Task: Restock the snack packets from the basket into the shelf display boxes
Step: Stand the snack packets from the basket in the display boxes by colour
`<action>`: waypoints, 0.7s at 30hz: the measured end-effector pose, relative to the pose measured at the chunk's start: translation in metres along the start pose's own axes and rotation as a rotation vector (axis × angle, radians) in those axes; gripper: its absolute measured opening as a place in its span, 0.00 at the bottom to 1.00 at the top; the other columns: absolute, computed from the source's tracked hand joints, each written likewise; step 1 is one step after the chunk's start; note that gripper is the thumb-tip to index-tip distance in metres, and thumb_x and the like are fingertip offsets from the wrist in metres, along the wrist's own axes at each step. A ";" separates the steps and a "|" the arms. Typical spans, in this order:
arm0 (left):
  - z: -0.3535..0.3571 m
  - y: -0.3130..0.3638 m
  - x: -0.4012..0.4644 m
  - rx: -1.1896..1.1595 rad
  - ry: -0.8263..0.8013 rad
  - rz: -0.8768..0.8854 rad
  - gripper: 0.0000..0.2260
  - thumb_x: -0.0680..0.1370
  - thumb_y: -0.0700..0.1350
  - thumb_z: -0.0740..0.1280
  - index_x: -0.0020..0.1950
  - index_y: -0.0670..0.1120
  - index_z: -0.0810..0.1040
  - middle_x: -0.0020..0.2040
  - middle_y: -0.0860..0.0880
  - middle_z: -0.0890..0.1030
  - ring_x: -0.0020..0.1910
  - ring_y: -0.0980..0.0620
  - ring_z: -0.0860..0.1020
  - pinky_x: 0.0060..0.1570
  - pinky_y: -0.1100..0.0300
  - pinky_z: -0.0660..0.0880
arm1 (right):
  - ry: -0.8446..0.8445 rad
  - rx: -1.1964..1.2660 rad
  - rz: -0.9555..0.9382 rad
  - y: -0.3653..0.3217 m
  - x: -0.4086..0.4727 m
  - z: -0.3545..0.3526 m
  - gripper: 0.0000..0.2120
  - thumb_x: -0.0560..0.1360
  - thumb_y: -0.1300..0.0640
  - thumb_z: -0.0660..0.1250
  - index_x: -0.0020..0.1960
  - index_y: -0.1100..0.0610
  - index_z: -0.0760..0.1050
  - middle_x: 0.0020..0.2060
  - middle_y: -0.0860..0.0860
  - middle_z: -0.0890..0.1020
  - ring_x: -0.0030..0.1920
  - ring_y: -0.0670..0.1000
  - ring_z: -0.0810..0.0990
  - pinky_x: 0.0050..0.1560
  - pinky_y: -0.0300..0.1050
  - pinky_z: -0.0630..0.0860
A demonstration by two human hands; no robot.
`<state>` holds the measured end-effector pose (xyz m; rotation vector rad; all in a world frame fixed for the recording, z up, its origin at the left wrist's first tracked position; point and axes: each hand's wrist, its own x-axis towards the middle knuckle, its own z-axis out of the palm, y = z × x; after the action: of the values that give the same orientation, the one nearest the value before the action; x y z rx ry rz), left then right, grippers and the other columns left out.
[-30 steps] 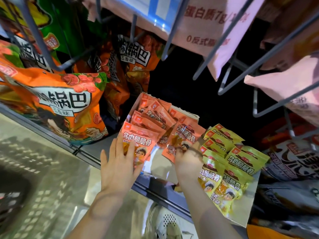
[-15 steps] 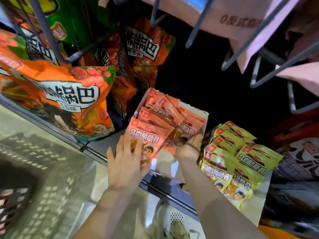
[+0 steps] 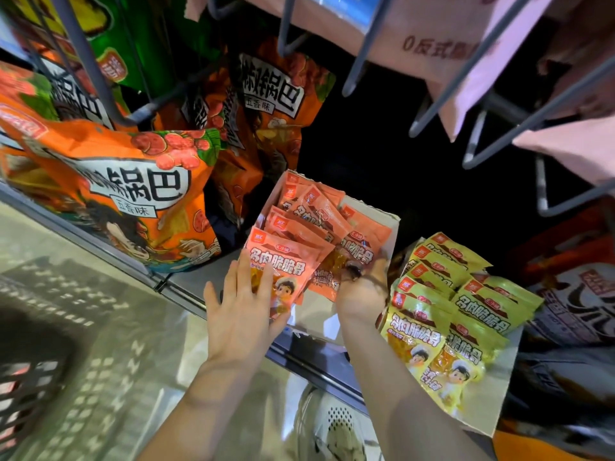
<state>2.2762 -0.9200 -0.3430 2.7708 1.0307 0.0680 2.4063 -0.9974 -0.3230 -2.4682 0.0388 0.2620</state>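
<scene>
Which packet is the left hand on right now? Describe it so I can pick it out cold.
Find the big orange snack bag on the shelf's left; just right of it stands an open cardboard display box of orange-pink packets. The front orange-pink packet lies under the left hand, whose straight fingers rest on it. Unlike the yellow packets further right, it is orange-pink and frontmost, showing a cartoon chef.

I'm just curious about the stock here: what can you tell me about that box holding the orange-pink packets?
The display box looks like pale cardboard, open-topped, sitting on the shelf edge. Glossy orange-pink packets overlap inside, tilted forward. The left hand lies flat on the front packet; the right hand grips packets beside it. Yellow packets sit alongside.
</scene>
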 end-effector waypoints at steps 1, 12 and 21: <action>-0.001 0.001 0.000 0.003 -0.003 -0.001 0.36 0.55 0.56 0.81 0.58 0.42 0.80 0.61 0.33 0.76 0.55 0.35 0.78 0.47 0.33 0.73 | 0.003 -0.048 -0.032 -0.002 -0.001 -0.003 0.30 0.76 0.63 0.64 0.74 0.62 0.57 0.69 0.60 0.70 0.63 0.61 0.74 0.61 0.50 0.73; -0.035 -0.007 -0.006 0.056 0.090 0.073 0.22 0.56 0.45 0.81 0.47 0.40 0.81 0.49 0.38 0.80 0.47 0.39 0.80 0.46 0.35 0.74 | -0.199 -0.467 -0.263 -0.011 -0.018 -0.054 0.16 0.77 0.56 0.62 0.65 0.52 0.71 0.61 0.54 0.73 0.60 0.56 0.75 0.55 0.46 0.74; -0.125 -0.007 -0.024 0.158 0.078 0.105 0.17 0.71 0.48 0.72 0.58 0.45 0.75 0.56 0.43 0.76 0.54 0.42 0.76 0.58 0.44 0.69 | -0.237 -0.779 -0.600 -0.057 -0.065 -0.106 0.19 0.75 0.60 0.63 0.66 0.54 0.68 0.60 0.55 0.74 0.60 0.57 0.74 0.55 0.51 0.74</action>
<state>2.2403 -0.9104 -0.2206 2.9869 0.9462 0.1138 2.3667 -1.0194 -0.1940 -3.0154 -1.0671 0.3433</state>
